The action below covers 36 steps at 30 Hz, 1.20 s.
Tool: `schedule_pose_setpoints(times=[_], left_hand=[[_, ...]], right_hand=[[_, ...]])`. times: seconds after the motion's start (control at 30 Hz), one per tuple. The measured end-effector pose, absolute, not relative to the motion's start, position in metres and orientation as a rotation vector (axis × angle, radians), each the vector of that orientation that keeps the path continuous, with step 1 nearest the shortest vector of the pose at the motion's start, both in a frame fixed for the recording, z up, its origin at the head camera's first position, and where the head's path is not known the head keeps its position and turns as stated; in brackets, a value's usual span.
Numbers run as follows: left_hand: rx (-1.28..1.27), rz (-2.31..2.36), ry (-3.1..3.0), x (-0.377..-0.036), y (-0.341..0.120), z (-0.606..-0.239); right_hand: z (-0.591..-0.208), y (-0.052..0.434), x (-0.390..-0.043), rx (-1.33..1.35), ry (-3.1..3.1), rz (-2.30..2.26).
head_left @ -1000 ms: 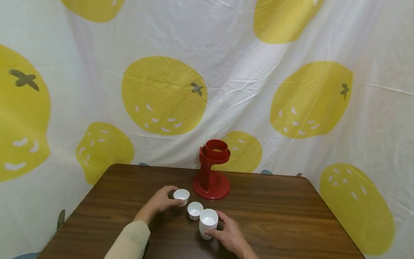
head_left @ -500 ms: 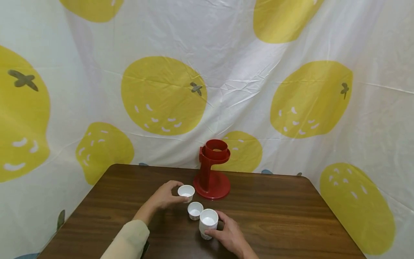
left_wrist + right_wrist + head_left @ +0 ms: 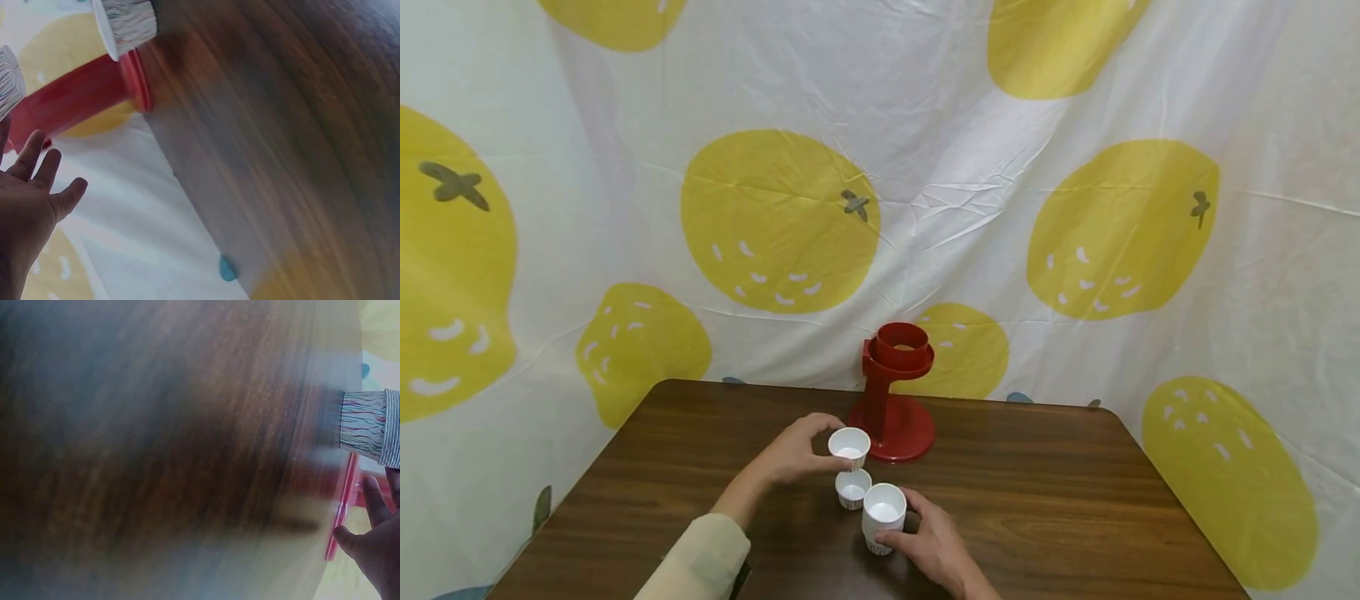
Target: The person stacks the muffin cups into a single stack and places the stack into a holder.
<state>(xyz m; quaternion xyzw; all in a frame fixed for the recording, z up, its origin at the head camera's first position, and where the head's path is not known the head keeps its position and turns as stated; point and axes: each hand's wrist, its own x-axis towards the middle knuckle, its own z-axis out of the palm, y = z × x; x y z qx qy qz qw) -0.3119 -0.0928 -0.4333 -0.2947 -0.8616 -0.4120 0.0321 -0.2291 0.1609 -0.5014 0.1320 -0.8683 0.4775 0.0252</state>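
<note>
The small white paper cup [image 3: 849,445] with a pleated, finely striped wall was pinched at its rim by the person's left hand [image 3: 797,454], thumb and fingertips curled round it. It was lifted off the dark brown wooden table [image 3: 1075,500] and hung just in front of the round base of the red plastic stand [image 3: 892,398] with a ring at its top. The left wrist view showed the other fingers [image 3: 39,169] of that hand spread loosely, with the cup only at the frame's edge [image 3: 7,78].

Directly below and slightly nearer the person than the raised cup stood a second small white paper cup [image 3: 853,487], resting on the table in front of the stand. Just beside it, nearer still to the person, was a taller stack of white paper cups [image 3: 883,517], which the right hand [image 3: 928,546] held round its side, fingers wrapped about the wall while it sat on the wood.

Judging by this layout, the work was in its middle: one cup was in the air above the lone cup, not yet set into anything, one cup was untouched on the table, and the stack was steadied. The ring of the stand looked empty. A white cloth printed with yellow citrus fruits [image 3: 775,217] hung behind the stand.
</note>
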Motion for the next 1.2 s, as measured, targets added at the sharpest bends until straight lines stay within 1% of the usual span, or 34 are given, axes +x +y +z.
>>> schedule_pose_setpoints(times=[0.1, 0.33, 0.83, 1.2], left_hand=[[-0.969, -1.277, -2.625, -0.309, -0.088, -0.429], [-1.021, -1.292, -2.618, -0.305, -0.081, -0.424], [-1.195, -1.241, -2.580, -0.298, -0.065, -0.424], [-1.230, -1.216, -2.581, -0.294, -0.058, -0.430]], right_hand=[[-0.502, 0.161, -0.229, 0.412, -2.683, 1.479], [-0.501, 0.161, -0.229, 0.419, -2.679, 1.481], [-0.502, 0.162, -0.229, 0.426, -2.678, 1.492], [-0.502, 0.162, -0.229, 0.441, -2.684, 1.491]])
